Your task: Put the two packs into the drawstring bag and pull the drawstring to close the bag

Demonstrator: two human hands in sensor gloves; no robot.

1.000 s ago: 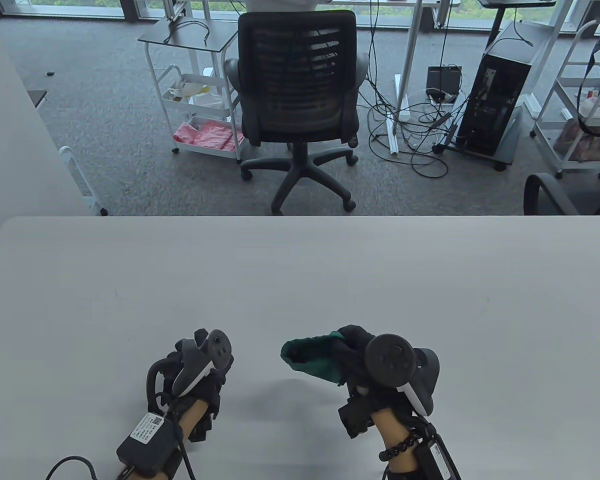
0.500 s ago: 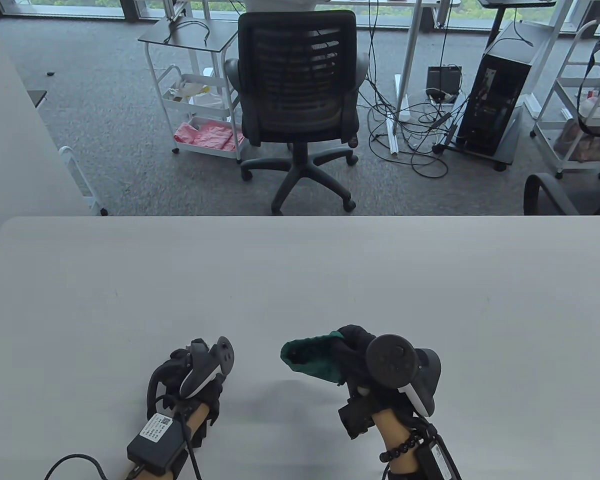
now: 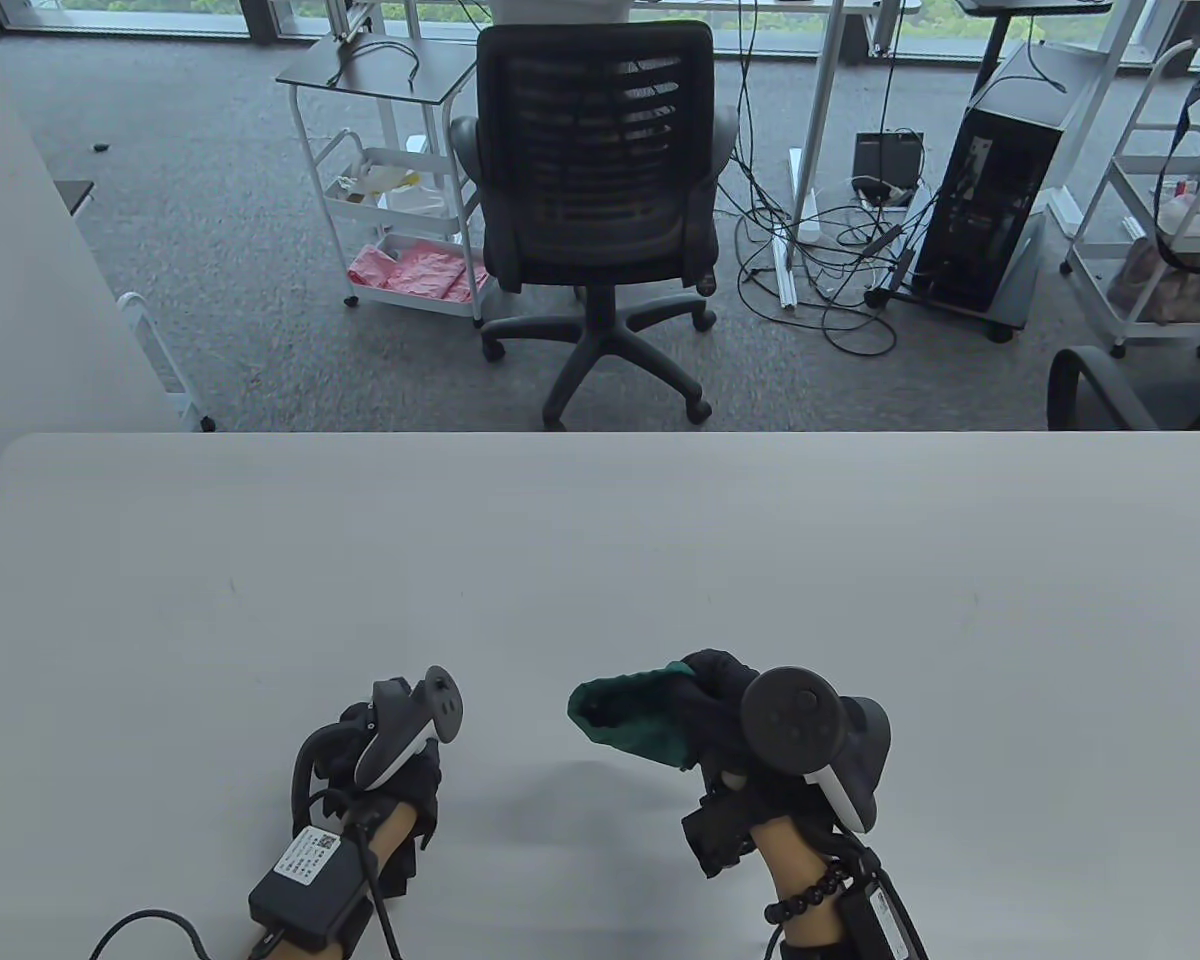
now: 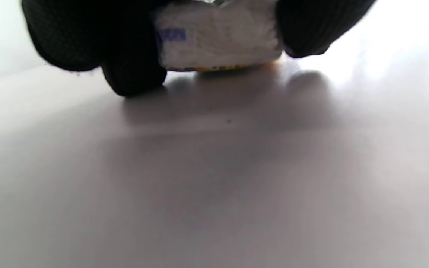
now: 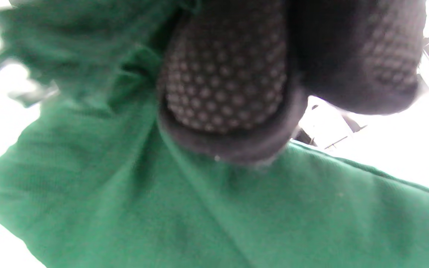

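Table (image 3: 600, 560) fills most of my overhead feed, pale grey, with both gloved hands near its front edge. Beyond its far edge stands a black office chair (image 3: 595, 200), and a computer tower (image 3: 1000, 200) stands further right. My right hand (image 3: 750, 740) holds the green drawstring bag (image 3: 630, 715) lifted off the surface, fingers (image 5: 225, 78) curled and clamped on the cloth, the bag's dark mouth turned toward the other hand. My left hand (image 3: 380, 760) sits low, well apart from the bag; its wrist feed shows fingers (image 4: 132, 56) closed around a white pack (image 4: 218, 41) just above the tabletop. I cannot see a second pack.
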